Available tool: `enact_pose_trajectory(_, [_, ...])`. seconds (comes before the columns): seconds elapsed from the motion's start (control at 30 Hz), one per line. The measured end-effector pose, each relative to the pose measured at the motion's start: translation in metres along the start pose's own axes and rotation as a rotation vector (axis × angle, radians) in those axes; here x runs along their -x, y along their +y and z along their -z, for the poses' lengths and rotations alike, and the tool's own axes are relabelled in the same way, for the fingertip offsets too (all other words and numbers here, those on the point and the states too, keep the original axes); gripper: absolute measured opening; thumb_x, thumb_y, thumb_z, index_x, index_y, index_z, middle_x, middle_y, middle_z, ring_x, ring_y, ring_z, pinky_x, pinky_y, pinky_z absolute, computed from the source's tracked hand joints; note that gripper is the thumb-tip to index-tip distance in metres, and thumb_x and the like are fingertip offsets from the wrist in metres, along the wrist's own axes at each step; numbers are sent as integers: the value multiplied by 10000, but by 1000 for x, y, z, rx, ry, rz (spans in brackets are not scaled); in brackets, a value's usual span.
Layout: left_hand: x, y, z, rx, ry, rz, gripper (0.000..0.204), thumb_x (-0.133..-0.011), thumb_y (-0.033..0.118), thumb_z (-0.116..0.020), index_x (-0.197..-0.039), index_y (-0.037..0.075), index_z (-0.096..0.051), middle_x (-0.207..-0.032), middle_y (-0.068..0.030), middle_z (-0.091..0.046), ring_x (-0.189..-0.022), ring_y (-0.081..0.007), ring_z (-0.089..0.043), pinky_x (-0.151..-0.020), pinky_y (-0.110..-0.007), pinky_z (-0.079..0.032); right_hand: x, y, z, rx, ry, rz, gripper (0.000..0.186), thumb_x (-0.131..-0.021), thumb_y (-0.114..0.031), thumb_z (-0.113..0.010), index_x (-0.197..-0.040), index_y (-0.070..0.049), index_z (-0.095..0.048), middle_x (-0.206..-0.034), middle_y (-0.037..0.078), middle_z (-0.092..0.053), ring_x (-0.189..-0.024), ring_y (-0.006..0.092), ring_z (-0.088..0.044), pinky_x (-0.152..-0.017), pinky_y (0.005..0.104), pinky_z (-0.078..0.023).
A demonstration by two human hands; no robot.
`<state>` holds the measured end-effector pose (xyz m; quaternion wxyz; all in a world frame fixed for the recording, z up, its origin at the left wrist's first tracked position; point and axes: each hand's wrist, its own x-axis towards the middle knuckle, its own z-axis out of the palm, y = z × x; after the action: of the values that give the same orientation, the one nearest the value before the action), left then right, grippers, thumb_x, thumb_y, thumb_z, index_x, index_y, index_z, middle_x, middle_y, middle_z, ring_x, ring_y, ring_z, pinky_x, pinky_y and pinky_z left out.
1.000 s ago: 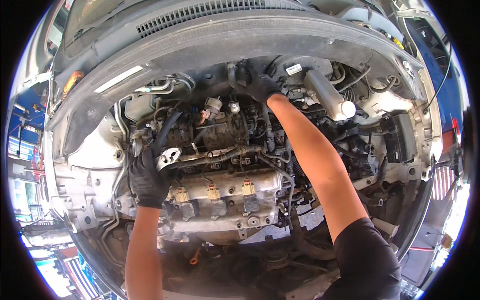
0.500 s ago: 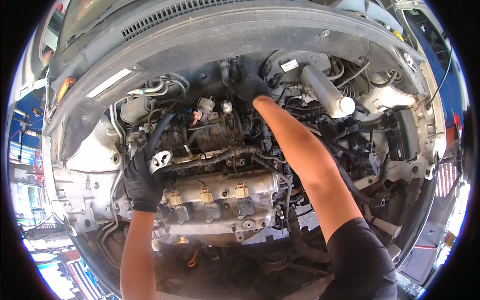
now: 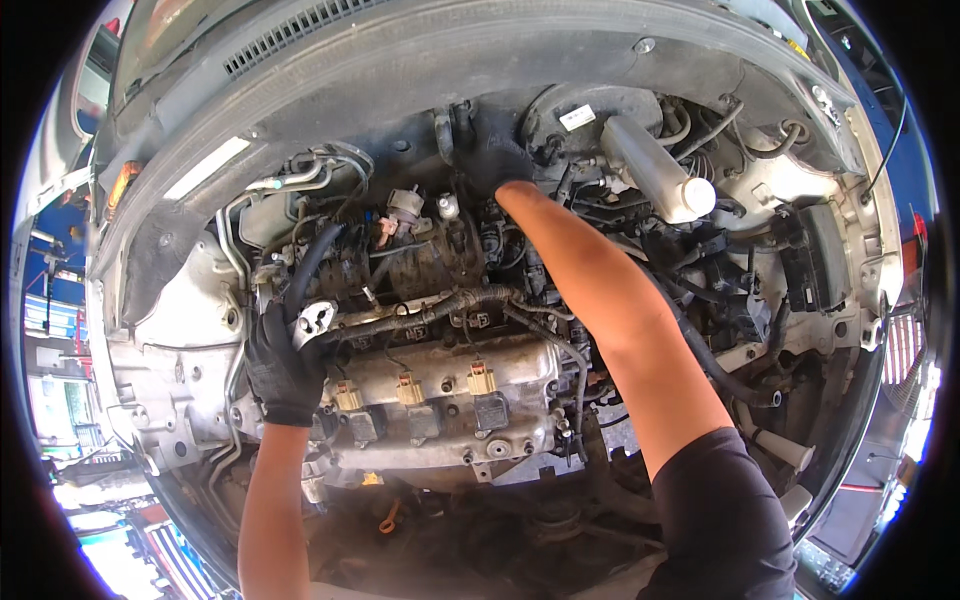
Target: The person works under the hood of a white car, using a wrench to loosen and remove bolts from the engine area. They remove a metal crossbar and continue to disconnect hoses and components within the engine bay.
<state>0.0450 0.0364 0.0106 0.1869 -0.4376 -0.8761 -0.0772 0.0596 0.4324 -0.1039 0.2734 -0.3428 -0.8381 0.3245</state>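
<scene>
You are in a vehicle repair workshop, indicated by the exposed silver-grey metal engine (image 3: 450,449) before you and tool-hung blue wall (image 3: 62,207) at left.

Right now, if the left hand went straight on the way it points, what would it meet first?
Most likely the black hose just beyond the left hand, though depth is unclear in this single view and the hand might pass under or beside it.
</scene>
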Motion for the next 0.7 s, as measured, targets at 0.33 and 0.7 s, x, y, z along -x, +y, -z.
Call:
enact_pose_trajectory(0.33, [2,3,14,21,-115,107,536,-842,260,-579,-1277,0,-401,-1117,-253,-544,-999,-451,-510,-837,-515,-405,-4,-27,-6,-37,-50,-144,652,-852,-563,-500,-1247,-46,-537,-1206,239,-555,-1181,373,-512,-975,464,-427])
enact_pose_trajectory(0.7, [3,4,10,-24,61,10,497,-873,345,-525,-1210,-16,-462,-1071,-243,-555,-980,-452,-516,-854,-524,-409,133,-46,93,-267,58,663,289,-768,23,-633,-1028,-31,-520,-894,139,-599,-792,320,-628,-760,396,-500])
